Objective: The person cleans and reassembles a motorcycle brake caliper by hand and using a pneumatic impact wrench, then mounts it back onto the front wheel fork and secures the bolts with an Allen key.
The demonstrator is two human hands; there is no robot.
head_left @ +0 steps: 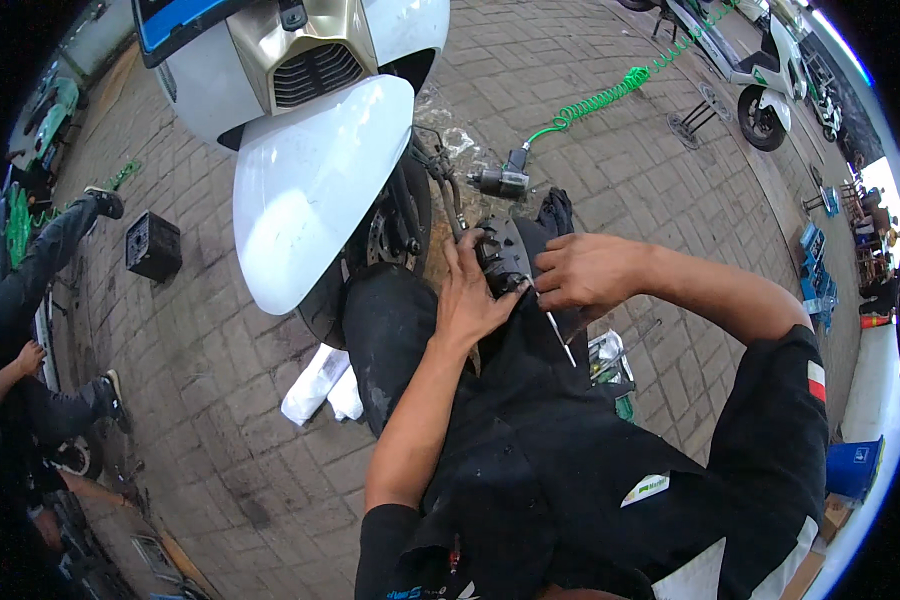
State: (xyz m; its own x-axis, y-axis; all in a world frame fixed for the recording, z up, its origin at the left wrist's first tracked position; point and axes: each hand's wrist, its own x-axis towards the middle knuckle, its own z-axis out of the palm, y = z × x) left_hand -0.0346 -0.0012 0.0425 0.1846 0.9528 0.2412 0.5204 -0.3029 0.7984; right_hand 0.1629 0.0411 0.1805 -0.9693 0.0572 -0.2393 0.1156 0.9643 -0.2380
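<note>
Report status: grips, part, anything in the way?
Left grip holding black brake caliper. Right grip pinching slim metal rod. Impact wrench on paving beyond, apart from both.

Scene lit by soft daylight, paving (240,440) evenly exposed, shadows faint. Glare thrown off white fender (320,190); right rim partly blown out by bright background (880,180). Detail swallowed in black clothing (530,450). Edges bent by fisheye, corners blacked out, rim objects softened; centre rendered fairly sharp.
</note>
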